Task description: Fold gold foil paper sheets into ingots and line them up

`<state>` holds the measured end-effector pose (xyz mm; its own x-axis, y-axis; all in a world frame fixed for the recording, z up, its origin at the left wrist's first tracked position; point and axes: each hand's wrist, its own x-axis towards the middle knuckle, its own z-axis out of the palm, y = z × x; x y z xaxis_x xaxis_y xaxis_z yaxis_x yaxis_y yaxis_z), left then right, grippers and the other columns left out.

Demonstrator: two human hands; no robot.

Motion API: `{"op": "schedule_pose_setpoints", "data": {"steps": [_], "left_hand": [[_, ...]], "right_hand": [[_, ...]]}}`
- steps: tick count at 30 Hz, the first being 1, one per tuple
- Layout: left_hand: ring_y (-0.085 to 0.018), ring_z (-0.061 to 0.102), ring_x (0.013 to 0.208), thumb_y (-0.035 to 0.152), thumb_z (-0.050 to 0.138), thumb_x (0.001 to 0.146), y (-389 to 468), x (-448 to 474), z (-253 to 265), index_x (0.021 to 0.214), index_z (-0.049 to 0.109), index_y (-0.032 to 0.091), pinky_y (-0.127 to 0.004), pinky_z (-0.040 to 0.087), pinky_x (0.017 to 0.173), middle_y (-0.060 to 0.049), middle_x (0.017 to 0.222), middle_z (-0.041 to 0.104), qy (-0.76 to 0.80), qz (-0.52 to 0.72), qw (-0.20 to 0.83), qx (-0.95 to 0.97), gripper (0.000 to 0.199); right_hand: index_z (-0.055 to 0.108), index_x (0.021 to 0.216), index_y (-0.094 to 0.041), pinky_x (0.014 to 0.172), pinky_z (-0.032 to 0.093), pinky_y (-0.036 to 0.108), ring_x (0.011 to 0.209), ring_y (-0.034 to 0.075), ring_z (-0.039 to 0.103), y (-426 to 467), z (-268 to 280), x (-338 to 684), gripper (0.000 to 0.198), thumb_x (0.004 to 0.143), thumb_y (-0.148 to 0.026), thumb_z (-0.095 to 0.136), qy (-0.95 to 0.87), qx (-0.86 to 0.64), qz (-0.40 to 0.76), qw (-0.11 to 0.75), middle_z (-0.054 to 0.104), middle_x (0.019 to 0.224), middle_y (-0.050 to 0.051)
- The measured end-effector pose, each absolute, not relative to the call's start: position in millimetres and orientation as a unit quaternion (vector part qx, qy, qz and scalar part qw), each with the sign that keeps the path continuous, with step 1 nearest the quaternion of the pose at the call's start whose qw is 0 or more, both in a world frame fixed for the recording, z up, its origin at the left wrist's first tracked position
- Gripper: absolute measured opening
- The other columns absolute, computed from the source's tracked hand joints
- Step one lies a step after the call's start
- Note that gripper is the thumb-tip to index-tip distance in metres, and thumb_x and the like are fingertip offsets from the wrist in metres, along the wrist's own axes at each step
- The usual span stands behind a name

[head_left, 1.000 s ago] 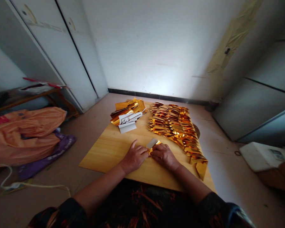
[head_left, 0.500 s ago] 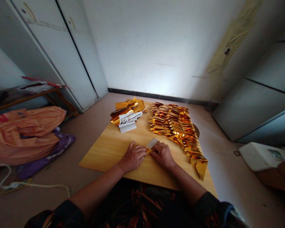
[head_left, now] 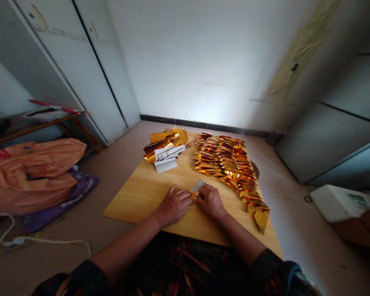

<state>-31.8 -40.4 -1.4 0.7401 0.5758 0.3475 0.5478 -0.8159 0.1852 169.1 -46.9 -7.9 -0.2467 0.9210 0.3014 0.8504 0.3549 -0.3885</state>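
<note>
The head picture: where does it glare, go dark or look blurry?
Head view: glints on the folded gold pieces; wall brightest near its middle, upper right corner dim; dark clothing loses detail; white box at the right edge looks soft and stretched; fine detail on the small sheet at the right hand unclear.

Seemingly a home: white cupboards (head_left: 101, 74), tiled floor (head_left: 296, 222), bags (head_left: 49, 158) and wooden table (head_left: 135, 197).
</note>
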Motion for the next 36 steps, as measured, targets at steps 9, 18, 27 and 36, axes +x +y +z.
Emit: {"op": "schedule_pose_setpoints", "data": {"steps": [9,18,27,36], "left_hand": [[-0.019,0.055,0.106,0.019,0.050,0.089,-42.5,-29.9,-2.6,0.111,0.063,0.026,-0.047,0.026,0.105,-0.005,0.116,0.065,0.308,0.199,0.026,0.930,0.026],[-0.019,0.056,0.098,0.026,0.054,0.088,-43.8,-20.5,-1.0,0.098,0.065,0.026,-0.046,0.029,0.098,-0.002,0.106,0.067,0.324,0.216,0.016,0.921,0.014],[-0.019,0.055,0.084,0.024,0.059,0.085,-46.6,9.6,0.8,0.076,0.063,0.020,-0.048,0.030,0.098,-0.002,0.079,0.063,0.430,0.218,-0.011,0.876,0.010],[-0.020,0.056,0.097,0.014,0.052,0.087,-34.9,-0.9,3.3,0.088,0.064,0.025,-0.051,0.024,0.102,-0.001,0.098,0.068,0.447,0.216,0.030,0.868,0.017]], "right_hand": [[0.052,0.067,-0.020,0.065,0.034,0.027,0.070,0.016,0.049,-45.9,-13.3,169.5,0.010,0.072,-0.011,0.054,-0.766,-0.568,0.097,0.286,0.055,0.073,0.002],[0.051,0.068,-0.020,0.066,0.039,0.025,0.071,0.015,0.053,-45.3,-7.7,175.0,0.019,0.063,-0.003,0.046,-0.757,-0.544,0.164,0.323,0.057,0.073,0.001],[0.056,0.071,-0.019,0.068,0.039,0.025,0.075,0.016,0.052,-43.3,-6.7,178.2,0.018,0.066,-0.003,0.049,-0.766,-0.542,0.154,0.309,0.057,0.078,0.002],[0.064,0.094,-0.022,0.078,0.034,0.030,0.094,0.020,0.049,-59.3,11.8,186.2,0.011,0.086,-0.025,0.057,-0.823,-0.545,0.043,0.154,0.063,0.098,0.005]]}}
